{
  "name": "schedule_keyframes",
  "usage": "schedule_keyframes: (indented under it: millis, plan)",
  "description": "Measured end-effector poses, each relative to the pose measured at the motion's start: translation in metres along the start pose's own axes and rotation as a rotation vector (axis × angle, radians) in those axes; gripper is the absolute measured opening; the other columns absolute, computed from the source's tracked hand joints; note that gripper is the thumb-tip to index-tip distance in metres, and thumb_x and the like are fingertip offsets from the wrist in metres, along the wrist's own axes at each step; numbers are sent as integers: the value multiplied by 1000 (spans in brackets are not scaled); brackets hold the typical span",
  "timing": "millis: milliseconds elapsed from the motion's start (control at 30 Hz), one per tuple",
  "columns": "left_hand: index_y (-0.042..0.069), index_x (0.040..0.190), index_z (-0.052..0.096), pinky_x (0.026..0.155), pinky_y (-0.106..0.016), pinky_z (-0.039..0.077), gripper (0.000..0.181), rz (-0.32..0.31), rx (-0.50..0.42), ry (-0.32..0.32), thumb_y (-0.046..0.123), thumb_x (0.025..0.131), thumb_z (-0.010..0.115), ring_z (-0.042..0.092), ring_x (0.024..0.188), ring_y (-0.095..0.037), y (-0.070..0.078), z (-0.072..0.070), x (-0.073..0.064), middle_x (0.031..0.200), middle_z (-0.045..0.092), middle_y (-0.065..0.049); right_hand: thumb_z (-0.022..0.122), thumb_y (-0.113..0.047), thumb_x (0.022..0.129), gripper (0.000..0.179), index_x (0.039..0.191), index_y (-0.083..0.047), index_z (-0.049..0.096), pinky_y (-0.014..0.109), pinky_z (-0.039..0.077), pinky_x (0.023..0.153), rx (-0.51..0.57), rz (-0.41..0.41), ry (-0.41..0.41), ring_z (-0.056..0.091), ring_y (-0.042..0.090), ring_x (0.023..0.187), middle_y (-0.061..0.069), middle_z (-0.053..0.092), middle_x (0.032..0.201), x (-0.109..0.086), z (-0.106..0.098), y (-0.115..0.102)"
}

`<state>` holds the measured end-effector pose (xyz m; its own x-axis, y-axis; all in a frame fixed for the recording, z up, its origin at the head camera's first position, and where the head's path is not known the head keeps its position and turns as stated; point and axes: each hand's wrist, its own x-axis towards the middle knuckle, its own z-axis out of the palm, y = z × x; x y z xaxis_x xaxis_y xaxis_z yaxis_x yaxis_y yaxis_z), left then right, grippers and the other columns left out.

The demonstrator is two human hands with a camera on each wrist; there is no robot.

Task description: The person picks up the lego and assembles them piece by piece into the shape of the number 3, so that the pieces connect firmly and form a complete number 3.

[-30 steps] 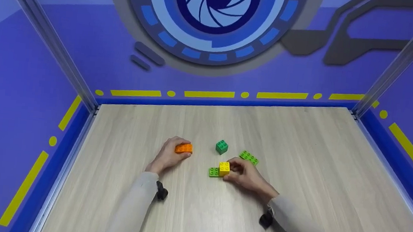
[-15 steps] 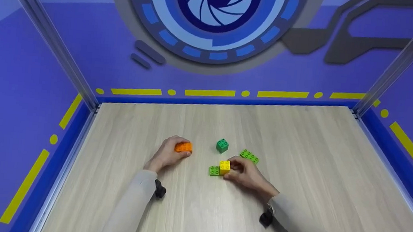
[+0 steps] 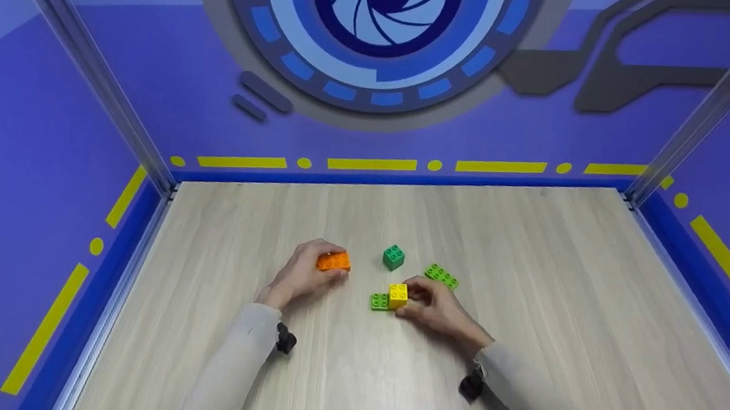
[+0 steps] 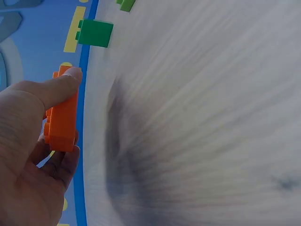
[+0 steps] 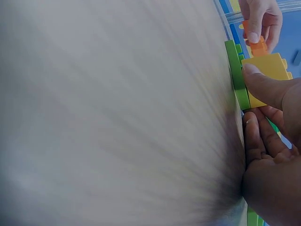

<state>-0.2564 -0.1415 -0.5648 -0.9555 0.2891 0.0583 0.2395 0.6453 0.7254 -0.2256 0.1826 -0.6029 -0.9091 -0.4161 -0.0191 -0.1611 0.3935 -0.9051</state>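
An orange toy building brick [image 3: 335, 261] is pinched between the thumb and fingers of my left hand [image 3: 303, 273]. The left wrist view shows the orange brick [image 4: 63, 115] raised over the table, its studs turned toward the wall. My right hand [image 3: 436, 310] grips a yellow brick [image 3: 398, 295] with thumb and fingers. That yellow brick [image 5: 265, 70] sits on the right part of a flat light-green brick [image 3: 379, 301], whose left studs are uncovered. Just beyond the hands stands a dark green brick [image 3: 393, 257], upright on the table.
A second flat light-green brick [image 3: 442, 276] lies just behind the right hand. The wooden table [image 3: 507, 244] ends at a blue back wall [image 3: 371, 133] and blue side walls. Metal posts [image 3: 711, 103] stand at the back corners.
My left hand has shifted slightly to the right with the orange brick, closer to the yellow one. The right hand and the other bricks stay in place.
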Motion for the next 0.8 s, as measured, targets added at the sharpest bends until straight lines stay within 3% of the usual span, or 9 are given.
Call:
schedule_keyframes:
  millis: [200,800]
  plan:
    - [17,133,74,113,-45,51,40,32,-3,0,25,95,84,62,122,-23,10,1,0,132,70,-3,88,-17,90,36,122,-8,73,24,54,89,-11,-36,-7,65,21,103,7,73,115,0,-1,1]
    - [16,135,73,109,-43,52,42,116,-31,-35,29,97,82,63,118,-21,37,10,-8,130,71,-2,87,-18,91,37,123,-14,70,27,51,92,-2,9,-20,61,20,106,3,70,117,0,0,0]
